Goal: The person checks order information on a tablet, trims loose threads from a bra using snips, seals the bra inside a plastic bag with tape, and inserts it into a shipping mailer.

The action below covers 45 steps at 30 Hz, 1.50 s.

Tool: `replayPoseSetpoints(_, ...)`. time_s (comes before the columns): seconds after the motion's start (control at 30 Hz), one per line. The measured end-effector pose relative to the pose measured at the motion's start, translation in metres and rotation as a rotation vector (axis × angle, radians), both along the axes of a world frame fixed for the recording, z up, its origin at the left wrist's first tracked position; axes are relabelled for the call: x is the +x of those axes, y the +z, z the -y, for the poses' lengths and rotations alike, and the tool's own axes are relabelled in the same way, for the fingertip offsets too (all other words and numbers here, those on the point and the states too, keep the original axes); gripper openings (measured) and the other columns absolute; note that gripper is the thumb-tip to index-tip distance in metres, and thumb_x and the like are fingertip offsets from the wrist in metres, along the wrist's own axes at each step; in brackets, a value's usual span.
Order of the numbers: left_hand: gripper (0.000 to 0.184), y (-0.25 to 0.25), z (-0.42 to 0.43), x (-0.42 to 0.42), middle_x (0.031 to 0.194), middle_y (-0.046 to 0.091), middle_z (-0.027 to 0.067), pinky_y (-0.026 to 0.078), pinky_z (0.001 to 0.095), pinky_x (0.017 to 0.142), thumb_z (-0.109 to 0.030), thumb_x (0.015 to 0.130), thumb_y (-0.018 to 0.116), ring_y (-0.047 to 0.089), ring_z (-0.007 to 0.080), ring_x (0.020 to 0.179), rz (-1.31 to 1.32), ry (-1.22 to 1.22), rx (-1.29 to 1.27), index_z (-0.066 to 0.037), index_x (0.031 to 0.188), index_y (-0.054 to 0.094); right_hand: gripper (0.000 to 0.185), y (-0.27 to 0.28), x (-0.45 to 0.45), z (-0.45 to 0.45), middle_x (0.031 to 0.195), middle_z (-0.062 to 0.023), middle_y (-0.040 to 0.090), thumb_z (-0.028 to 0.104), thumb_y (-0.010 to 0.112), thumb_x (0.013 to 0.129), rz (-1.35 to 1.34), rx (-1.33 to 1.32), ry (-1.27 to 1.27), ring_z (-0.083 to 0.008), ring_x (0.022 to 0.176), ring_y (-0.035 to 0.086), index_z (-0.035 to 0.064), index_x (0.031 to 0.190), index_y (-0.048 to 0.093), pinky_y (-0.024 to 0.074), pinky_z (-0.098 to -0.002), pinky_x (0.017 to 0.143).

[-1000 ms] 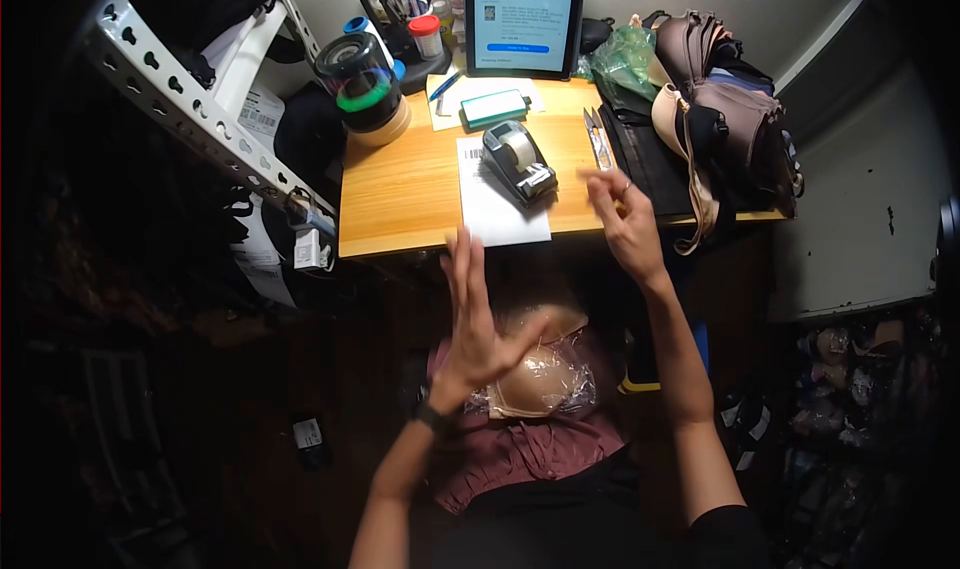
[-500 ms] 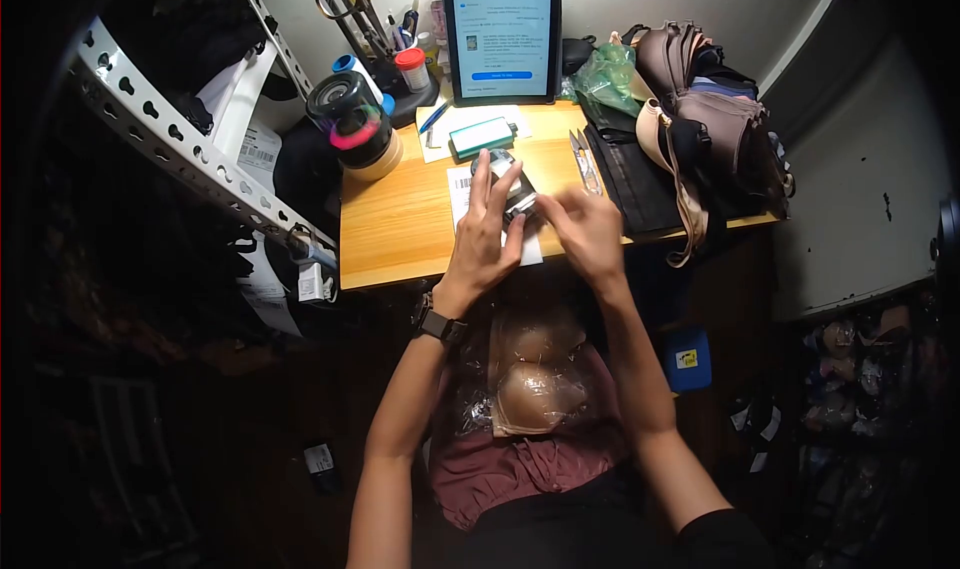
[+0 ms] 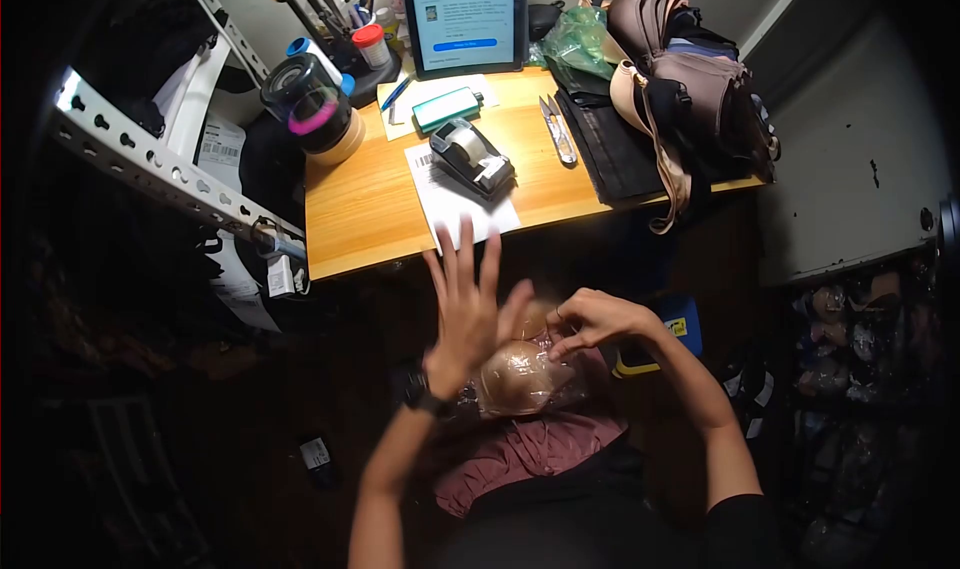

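On my lap lies a beige bra [image 3: 520, 377] in a shiny clear plastic bag. My left hand [image 3: 465, 309] is over its left side, fingers spread and a little blurred, holding nothing. At the bag's right side is my right hand [image 3: 600, 319], its fingers bent toward the thumb; whatever they pinch is too small to make out. A black tape dispenser [image 3: 470, 159] with a roll of clear tape stands on a white printed sheet [image 3: 445, 204] on the table, apart from both hands.
The wooden table [image 3: 350, 219] carries thread snips [image 3: 558, 134], a teal-and-white box [image 3: 447, 110], a pen [image 3: 397, 93], a tablet [image 3: 465, 54] and a clear-topped round container [image 3: 310, 109]. Several bras [image 3: 690, 79] are heaped at right. A white metal rack [image 3: 160, 159] rises at left.
Both hands have left the tape dispenser and come down toward my lap, to the bagged bra. My left fingers have spread. The view has tilted downward.
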<state>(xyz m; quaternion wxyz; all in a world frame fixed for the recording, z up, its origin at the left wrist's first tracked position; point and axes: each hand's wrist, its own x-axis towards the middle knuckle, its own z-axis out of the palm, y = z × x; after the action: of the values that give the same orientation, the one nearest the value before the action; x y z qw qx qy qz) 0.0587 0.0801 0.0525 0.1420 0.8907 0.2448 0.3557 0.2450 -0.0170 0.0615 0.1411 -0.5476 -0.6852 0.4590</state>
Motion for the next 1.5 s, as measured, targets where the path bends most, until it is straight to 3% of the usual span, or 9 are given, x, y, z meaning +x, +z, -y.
replayPoseSetpoints(0.23,0.074,-0.105,0.088,-0.049,0.147,0.014,0.023,0.003,0.0624,0.104,-0.05,0.087,0.046,0.007,0.0453,0.135,-0.426,0.014,-0.423,-0.007,0.142,0.024,0.065,-0.081,0.009,0.023,0.063,-0.0136,0.059,0.067,0.071,0.052,0.438,-0.068,-0.212,-0.0351,0.065,0.06,0.0066,0.07,0.054,0.0427,-0.0413,0.054)
replayPoseSetpoints(0.5,0.076,-0.112,0.089,-0.041,0.144,0.019,0.0244,0.006,0.0561,0.107,-0.051,0.087,0.045,0.016,0.0447,0.132,-0.34,0.047,-0.567,-0.004,0.141,0.023,0.054,-0.113,0.025,0.061,0.062,-0.0033,0.055,0.055,0.063,0.078,-0.175,-0.009,-1.009,-0.0086,0.057,0.053,0.0011,0.075,0.057,0.0422,-0.024,0.047)
replayPoseSetpoints(0.7,0.064,-0.105,0.102,-0.034,0.143,0.022,0.0207,0.015,0.0454,0.109,-0.037,0.093,0.045,0.022,0.0341,0.133,0.258,0.366,-0.988,-0.001,0.14,0.02,0.06,-0.105,-0.03,0.028,0.073,-0.0167,0.065,0.055,0.061,0.077,0.007,-0.071,-0.79,-0.0255,0.072,0.066,-0.0039,0.087,0.064,0.0508,-0.0347,0.064)
replayPoseSetpoints(0.8,0.051,-0.116,0.103,-0.04,0.131,0.04,0.0128,0.031,0.0358,0.101,-0.012,0.087,0.052,0.037,0.0252,0.123,0.945,0.408,-1.679,-0.003,0.133,0.031,0.039,-0.113,-0.052,0.011,0.099,-0.0085,0.064,0.022,0.069,0.08,-0.579,-0.004,-0.558,-0.0164,0.093,0.058,-0.0023,0.11,0.059,0.0456,-0.0297,0.085)
replayPoseSetpoints(1.07,0.036,-0.074,0.088,-0.084,0.101,0.059,0.013,0.047,0.0367,0.087,0.005,0.074,0.055,0.057,0.0243,0.098,0.856,0.041,-2.31,0.002,0.109,0.052,0.053,-0.031,-0.008,-0.012,0.105,-0.013,0.062,0.028,0.067,0.082,-0.803,-0.378,-0.091,-0.0169,0.094,0.059,-0.0036,0.12,0.049,0.047,-0.0294,0.082)
replayPoseSetpoints(1.17,0.033,-0.064,0.117,-0.081,0.11,0.057,0.0133,0.047,0.0367,0.088,0.001,0.082,0.055,0.056,0.0232,0.1,0.735,0.095,-2.525,0.0,0.114,0.05,0.049,0.017,0.006,-0.028,0.1,-0.0194,0.063,0.031,0.066,0.082,0.15,-0.077,0.126,-0.0202,0.093,0.061,-0.0039,0.113,0.053,0.0479,-0.0299,0.08)
replayPoseSetpoints(1.3,0.034,-0.075,0.146,-0.101,0.117,0.052,0.0173,0.037,0.0475,0.102,0.005,0.084,0.051,0.052,0.0274,0.109,0.715,0.233,-2.549,0.006,0.117,0.045,0.03,0.07,0.045,-0.051,0.089,-0.015,0.064,0.023,0.064,0.082,0.048,0.484,-0.74,-0.027,0.082,0.062,-0.0047,0.092,0.06,0.0482,-0.0356,0.073)
replayPoseSetpoints(1.4,0.04,-0.055,0.152,-0.133,0.127,0.04,0.0239,0.029,0.0515,0.107,0.008,0.082,0.05,0.042,0.0351,0.12,0.875,-0.327,-2.239,0.009,0.12,0.039,0.021,0.029,0.1,-0.076,0.085,-0.0153,0.06,0.017,0.066,0.076,0.587,0.977,-0.925,-0.0295,0.079,0.06,-0.0018,0.086,0.061,0.0496,-0.0374,0.07)
replayPoseSetpoints(1.5,0.031,-0.053,0.118,-0.158,0.123,0.044,0.0233,0.038,0.0489,0.102,0.006,0.081,0.053,0.047,0.0324,0.116,0.789,0.549,-2.785,0.007,0.111,0.046,0.014,0.02,0.117,-0.083,0.082,-0.0118,0.057,0.011,0.064,0.074,0.957,0.98,-0.856,-0.0285,0.082,0.058,0.0003,0.083,0.061,0.051,-0.0372,0.068)
